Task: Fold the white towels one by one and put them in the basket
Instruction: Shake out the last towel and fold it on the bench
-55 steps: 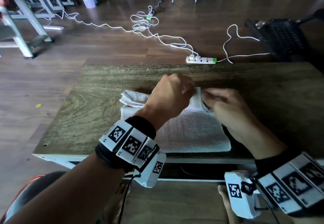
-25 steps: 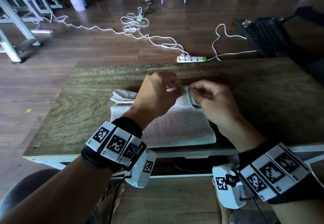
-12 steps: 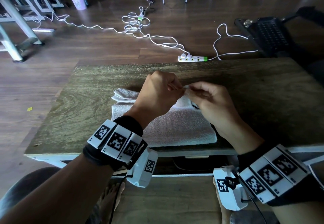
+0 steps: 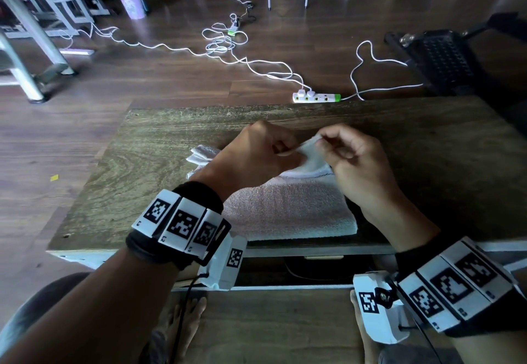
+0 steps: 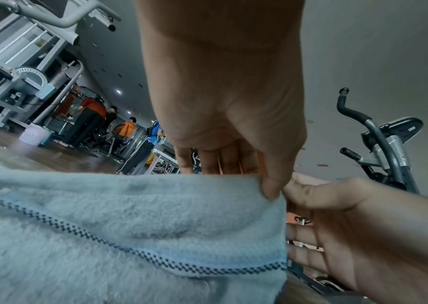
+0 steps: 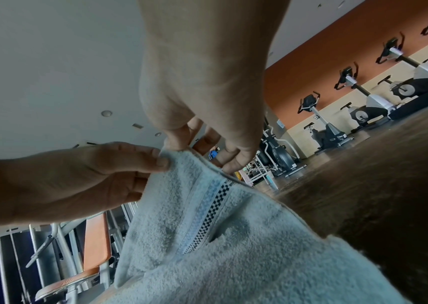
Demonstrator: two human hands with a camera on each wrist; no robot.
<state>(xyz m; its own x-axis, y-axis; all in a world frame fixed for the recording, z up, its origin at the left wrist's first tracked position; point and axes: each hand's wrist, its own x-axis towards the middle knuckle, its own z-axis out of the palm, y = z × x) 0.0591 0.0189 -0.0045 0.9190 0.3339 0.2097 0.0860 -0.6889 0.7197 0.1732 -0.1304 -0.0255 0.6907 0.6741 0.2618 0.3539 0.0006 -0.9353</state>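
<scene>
A white towel with a dark checked stripe lies in layers on the wooden table. Its far right corner is lifted off the table. My left hand pinches that corner between thumb and fingers, and my right hand pinches the same corner from the right. In the left wrist view the left thumb presses the towel edge, with the right hand touching beside it. In the right wrist view the right fingers nip the towel top. No basket is clearly in view.
More white towel layers stick out to the left of my left wrist. Beyond the far table edge, a white power strip and cables lie on the floor. A black perforated object stands at the far right. Gym frames stand at the far left.
The towel corner has come up a little higher between my hands, and more of it shows between the fingertips. Both hands stay over the towel's far right part.
</scene>
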